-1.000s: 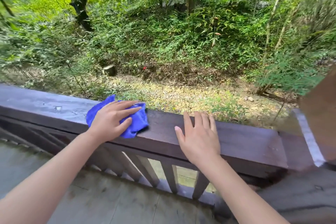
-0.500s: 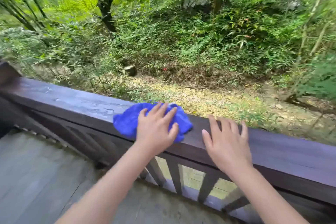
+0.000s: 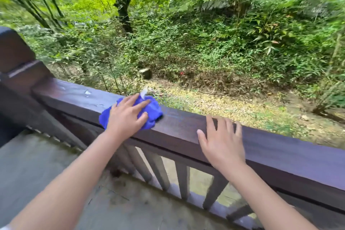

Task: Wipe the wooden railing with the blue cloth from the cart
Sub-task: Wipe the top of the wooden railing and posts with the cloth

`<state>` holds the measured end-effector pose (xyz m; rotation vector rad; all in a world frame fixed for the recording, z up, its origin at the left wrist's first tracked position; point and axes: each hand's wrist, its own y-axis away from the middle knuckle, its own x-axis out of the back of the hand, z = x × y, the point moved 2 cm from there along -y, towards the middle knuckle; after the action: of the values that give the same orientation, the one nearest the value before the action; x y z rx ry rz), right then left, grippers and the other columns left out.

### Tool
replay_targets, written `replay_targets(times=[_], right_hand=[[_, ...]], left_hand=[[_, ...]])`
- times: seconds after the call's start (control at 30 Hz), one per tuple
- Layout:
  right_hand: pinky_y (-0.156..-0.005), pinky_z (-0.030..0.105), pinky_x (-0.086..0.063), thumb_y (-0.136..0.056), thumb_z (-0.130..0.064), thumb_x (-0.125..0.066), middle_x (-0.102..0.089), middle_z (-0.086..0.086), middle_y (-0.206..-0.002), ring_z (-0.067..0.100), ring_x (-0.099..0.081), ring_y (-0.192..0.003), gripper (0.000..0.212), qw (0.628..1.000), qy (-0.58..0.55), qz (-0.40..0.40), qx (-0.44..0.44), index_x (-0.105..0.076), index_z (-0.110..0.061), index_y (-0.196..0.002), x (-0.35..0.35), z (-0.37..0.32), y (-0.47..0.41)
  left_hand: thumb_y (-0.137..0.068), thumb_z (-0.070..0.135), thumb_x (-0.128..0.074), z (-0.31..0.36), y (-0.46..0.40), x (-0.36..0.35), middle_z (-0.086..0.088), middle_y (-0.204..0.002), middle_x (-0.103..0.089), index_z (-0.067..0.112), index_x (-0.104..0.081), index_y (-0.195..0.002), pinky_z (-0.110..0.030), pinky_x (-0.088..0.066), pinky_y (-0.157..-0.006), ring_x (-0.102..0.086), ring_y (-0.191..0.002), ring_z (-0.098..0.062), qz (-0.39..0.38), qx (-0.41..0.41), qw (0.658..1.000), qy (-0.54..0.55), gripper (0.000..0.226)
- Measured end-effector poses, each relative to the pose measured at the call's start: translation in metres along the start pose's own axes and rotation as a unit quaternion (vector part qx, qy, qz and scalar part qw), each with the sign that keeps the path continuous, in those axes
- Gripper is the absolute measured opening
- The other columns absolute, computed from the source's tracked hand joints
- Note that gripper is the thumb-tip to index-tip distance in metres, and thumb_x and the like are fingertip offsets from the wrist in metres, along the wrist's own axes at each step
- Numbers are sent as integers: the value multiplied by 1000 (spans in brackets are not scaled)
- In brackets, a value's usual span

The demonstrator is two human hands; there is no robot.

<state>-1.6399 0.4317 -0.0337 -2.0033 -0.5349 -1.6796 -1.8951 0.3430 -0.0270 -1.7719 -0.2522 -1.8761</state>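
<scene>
A person's view looking down over a dark wooden railing [image 3: 186,132] toward a leafy green slope. At the far left a thick square post [image 3: 15,56] rises where the railing ends, and below it a grey concrete floor [image 3: 33,164] spreads toward the viewer. The railing's flat top runs from that post down and to the right across the whole view, with a few pale chipped spots near its left end. Left of centre, the left hand [image 3: 127,119] presses flat on a crumpled blue cloth [image 3: 153,112], which lies on the railing's top; the fingers [image 3: 141,105] are spread and loose over the cloth rather than curled around it, and a small white tag sticks up at the cloth's far edge. Beneath the railing, upright slats [image 3: 182,183] show gaps of light between them. Right of centre, the right hand [image 3: 222,144] rests palm down on the bare railing, apart from the cloth, fingers extended and holding nothing. Beyond the railing lie a strip of fallen yellow leaves [image 3: 214,102], dense shrubs and a dark tree trunk [image 3: 124,11].
</scene>
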Motion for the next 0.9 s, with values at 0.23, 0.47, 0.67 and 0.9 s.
replay_targets(times=[0.23, 0.47, 0.67, 0.9], right_hand=[[-111, 57, -18, -92, -47, -26, -44, 15, -137, 33, -36, -127, 61, 1000, 0, -1, 17, -25, -12, -141, -11, -52, -20], [-105, 56, -30, -90, -39, -37, -56, 24, -122, 38, -50, -114, 54, 998, 13, 48, 27, -43, -5, -131, -12, -71, -24], [-104, 52, -36, -84, -39, -23, -57, 24, -120, 40, -52, -111, 62, 997, 12, 35, 60, -44, -1, -128, -17, -118, -42], [-102, 55, -37, -83, -51, -23, -60, 20, -111, 39, -54, -106, 71, 998, 12, 12, 66, -46, 0, -127, -27, -171, -67]], left_hand=[[-83, 42, -43, -6, -10, -9, -5, -149, -36, 31, -48, -129, -56, -23, -107, -35, -133, -26, 2, 136, 991, -11, 47], [-81, 46, -33, 27, 9, -7, -1, -149, -38, 33, -47, -130, -51, -24, -108, -37, -134, -19, 11, -36, 999, 2, 53], [-80, 40, -34, -24, -4, 3, -4, -139, -51, 29, -54, -126, -42, -36, -107, -49, -126, -21, -15, -195, 980, 23, 52], [-78, 37, -35, -139, -38, 17, -9, -128, -60, 25, -61, -119, -40, -42, -101, -59, -115, -26, -1, -107, 994, 3, 51]])
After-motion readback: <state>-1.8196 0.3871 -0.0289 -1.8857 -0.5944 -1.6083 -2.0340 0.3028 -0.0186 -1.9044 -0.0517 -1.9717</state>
